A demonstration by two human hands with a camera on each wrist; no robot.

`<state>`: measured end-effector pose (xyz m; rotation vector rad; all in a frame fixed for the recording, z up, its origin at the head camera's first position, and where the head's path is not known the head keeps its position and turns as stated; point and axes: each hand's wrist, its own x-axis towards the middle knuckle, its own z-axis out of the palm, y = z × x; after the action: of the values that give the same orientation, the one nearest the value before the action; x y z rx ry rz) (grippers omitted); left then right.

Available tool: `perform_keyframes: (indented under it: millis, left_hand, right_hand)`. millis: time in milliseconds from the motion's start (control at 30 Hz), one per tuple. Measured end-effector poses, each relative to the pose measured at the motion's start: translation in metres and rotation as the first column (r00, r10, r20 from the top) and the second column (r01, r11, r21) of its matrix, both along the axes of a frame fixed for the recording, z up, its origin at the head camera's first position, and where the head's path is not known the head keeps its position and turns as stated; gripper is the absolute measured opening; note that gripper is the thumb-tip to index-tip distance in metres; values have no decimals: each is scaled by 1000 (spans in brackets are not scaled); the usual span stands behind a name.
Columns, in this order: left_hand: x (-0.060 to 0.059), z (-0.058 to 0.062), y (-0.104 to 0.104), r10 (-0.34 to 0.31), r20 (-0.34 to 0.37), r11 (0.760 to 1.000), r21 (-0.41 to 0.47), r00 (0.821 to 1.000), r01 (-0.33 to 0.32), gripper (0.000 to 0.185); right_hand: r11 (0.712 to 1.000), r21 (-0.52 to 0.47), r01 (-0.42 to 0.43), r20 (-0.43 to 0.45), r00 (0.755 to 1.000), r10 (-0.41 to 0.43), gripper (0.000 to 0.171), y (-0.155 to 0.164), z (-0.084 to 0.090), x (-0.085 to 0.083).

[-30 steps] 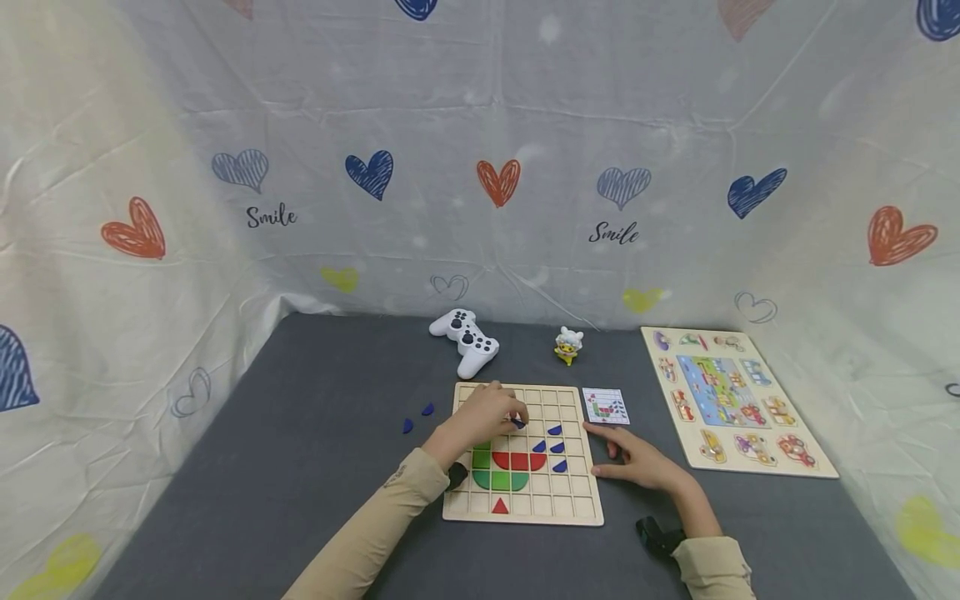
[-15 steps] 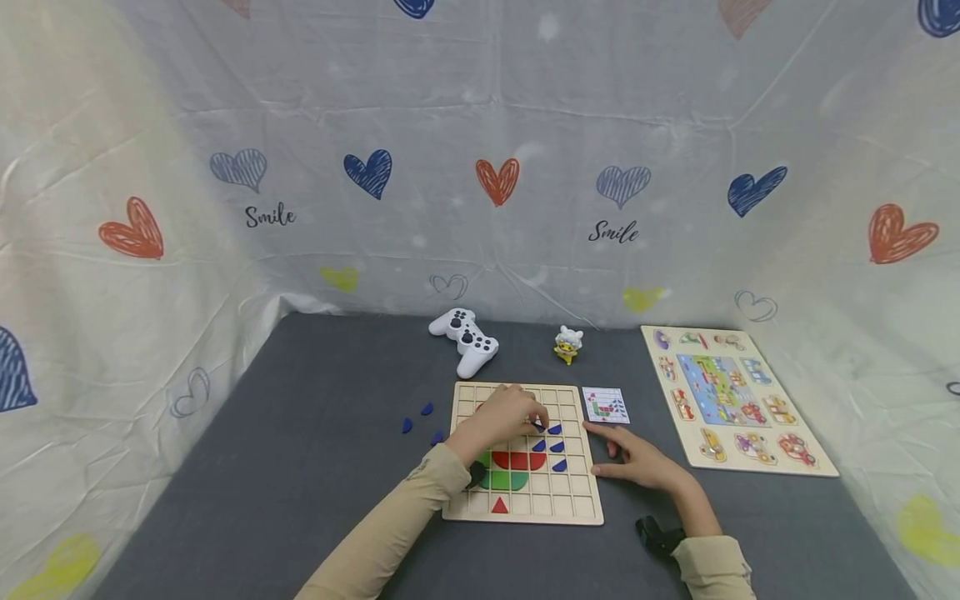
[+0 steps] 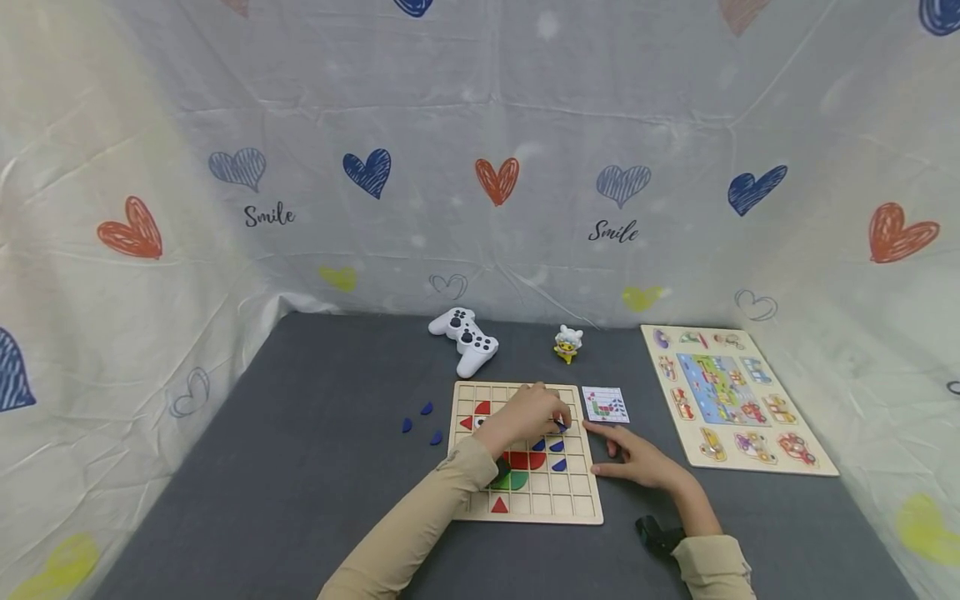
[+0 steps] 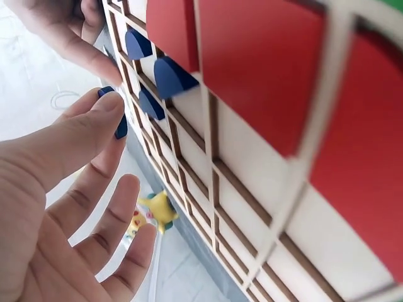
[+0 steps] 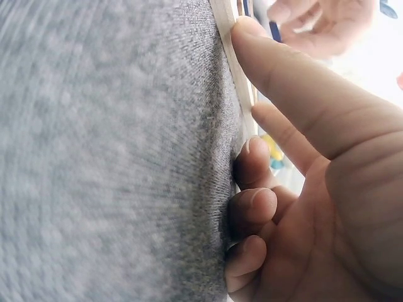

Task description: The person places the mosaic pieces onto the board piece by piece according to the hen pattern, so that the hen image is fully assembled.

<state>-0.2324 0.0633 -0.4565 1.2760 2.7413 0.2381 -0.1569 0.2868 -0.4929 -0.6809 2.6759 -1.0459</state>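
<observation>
My left hand (image 3: 525, 417) is over the upper right of a wooden grid board (image 3: 551, 505). Its thumb and index finger pinch a small blue rounded piece (image 4: 121, 128), partly hidden by the thumb in the left wrist view, with the other fingers loosely spread. Several blue pieces (image 3: 559, 466) sit in nearby cells. A red row (image 3: 536, 461), a green curved piece (image 3: 519, 480) and a red triangle (image 3: 499, 506) lie in lower cells, partly under the left arm. My right hand (image 3: 633, 458) touches the board's right edge with extended thumb and index finger, the other fingers bent.
Loose blue pieces (image 3: 427, 408) lie left of the board. A printed pattern card (image 3: 605, 405) lies at its upper right corner. Behind stand a white game controller (image 3: 465, 342) and a small yellow-and-white figurine (image 3: 567, 344). A picture puzzle board (image 3: 757, 462) lies at the right.
My left hand has moved right across the board with the blue piece, uncovering red pieces at upper left and a loose blue piece beside the board. The right hand has stayed put.
</observation>
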Motion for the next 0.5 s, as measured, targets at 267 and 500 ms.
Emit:
perform_keyframes:
  millis: [267, 500]
  left_hand:
    - [-2, -7, 13, 17, -5, 1000, 4, 1000, -17, 18]
    - [-3, -9, 18, 21, 18, 1000, 7, 1000, -21, 19]
  right_hand:
    - [1000, -9, -1, 0, 1000, 1, 68, 0, -2, -1]
    - [1000, -10, 9, 11, 1000, -9, 69, 1, -3, -1]
